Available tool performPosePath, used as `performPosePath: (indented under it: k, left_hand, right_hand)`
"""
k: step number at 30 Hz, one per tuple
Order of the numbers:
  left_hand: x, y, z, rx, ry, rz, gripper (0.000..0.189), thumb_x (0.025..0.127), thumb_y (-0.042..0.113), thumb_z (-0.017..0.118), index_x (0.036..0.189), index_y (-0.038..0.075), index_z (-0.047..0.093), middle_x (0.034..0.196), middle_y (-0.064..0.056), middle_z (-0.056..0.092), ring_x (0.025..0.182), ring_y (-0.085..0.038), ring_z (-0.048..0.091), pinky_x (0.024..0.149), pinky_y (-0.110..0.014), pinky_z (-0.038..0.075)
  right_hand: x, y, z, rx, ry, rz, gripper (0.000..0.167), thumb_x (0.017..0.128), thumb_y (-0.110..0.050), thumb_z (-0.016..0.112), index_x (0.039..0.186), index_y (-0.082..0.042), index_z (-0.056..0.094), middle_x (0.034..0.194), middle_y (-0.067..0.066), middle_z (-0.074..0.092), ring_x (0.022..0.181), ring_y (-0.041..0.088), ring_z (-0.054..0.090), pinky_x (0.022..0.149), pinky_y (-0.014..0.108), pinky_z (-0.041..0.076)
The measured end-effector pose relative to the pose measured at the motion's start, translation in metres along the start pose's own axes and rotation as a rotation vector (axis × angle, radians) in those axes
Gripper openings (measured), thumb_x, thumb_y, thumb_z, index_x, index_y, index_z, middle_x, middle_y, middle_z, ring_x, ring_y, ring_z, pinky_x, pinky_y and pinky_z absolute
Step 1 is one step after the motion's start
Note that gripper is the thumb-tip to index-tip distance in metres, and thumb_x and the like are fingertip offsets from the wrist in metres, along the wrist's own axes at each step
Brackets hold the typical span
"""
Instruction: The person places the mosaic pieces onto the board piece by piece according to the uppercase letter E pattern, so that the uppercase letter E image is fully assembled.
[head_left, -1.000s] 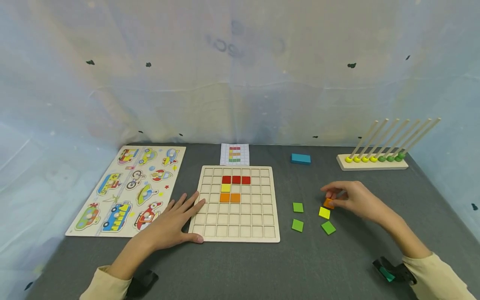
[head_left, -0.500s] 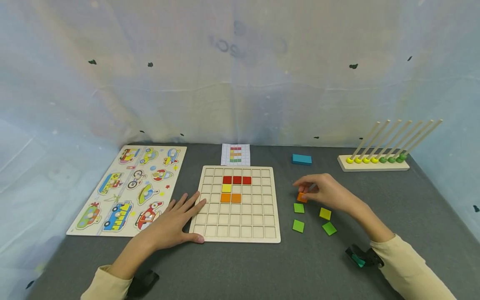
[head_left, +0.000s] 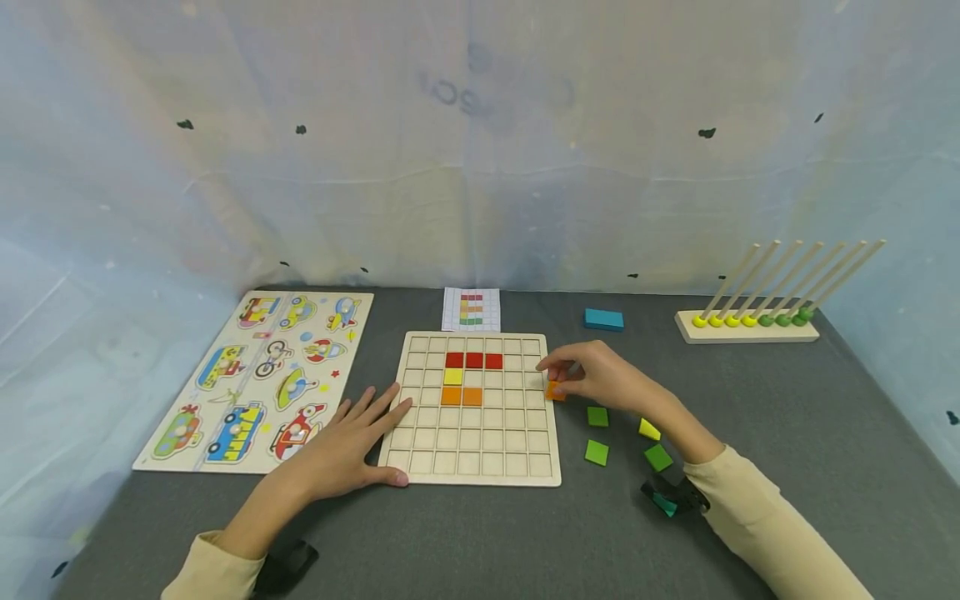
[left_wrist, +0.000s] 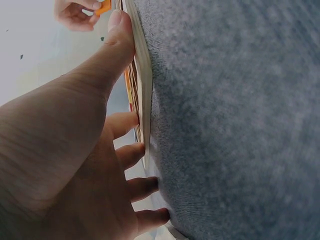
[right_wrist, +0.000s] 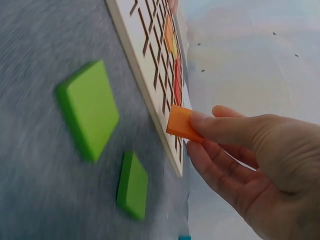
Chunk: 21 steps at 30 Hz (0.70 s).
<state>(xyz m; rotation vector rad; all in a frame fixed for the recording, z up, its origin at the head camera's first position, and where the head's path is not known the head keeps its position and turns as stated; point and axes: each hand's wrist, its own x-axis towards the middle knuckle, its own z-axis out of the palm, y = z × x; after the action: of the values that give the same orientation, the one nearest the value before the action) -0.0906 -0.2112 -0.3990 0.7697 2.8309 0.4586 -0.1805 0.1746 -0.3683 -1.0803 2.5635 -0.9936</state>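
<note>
In the head view we see soft, even light, apparently from above, on the pale sheet [head_left: 480,208] behind the far edge of the surface [head_left: 480,542], which looks dark and matte. Faint, soft-edged shadows lie beside the forearms [head_left: 678,425], toward the near edge. That view is fairly crisp, though the rods [head_left: 787,280] near the far right corner seem stretched outward. From the left wrist, we find the left hand [left_wrist: 95,145] shaded against a washed-out sheet. From the right wrist, the green tiles [right_wrist: 91,112] blur, while the orange tile [right_wrist: 180,123] looks clearer.
</note>
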Motion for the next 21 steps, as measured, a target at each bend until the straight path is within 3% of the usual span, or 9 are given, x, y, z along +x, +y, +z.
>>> performPosePath:
  k: [14, 21]
  left_hand:
    - [0.000, 0.000, 0.001, -0.012, 0.005, -0.004, 0.100, 0.078, 0.069, 0.064, 0.156, 0.016, 0.031, 0.162, -0.014, 0.019, 0.144, -0.048, 0.016, 0.110, -0.070, 0.016]
    - [0.000, 0.000, 0.000, -0.003, 0.005, -0.001, 0.100, 0.078, 0.071, 0.062, 0.155, 0.015, 0.031, 0.162, -0.014, 0.020, 0.144, -0.049, 0.018, 0.110, -0.070, 0.017]
  right_hand:
    - [0.039, -0.016, 0.026, 0.085, -0.054, -0.052, 0.030, 0.089, 0.001, 0.070, 0.118, 0.001, 0.068, 0.100, 0.009, 0.069, 0.088, 0.015, 0.062, 0.079, 0.029, 0.056]
    - [0.055, -0.020, 0.035, 0.129, -0.055, -0.059, 0.029, 0.087, 0.000, 0.072, 0.116, 0.001, 0.069, 0.095, 0.003, 0.067, 0.086, 0.014, 0.060, 0.079, 0.028, 0.056]
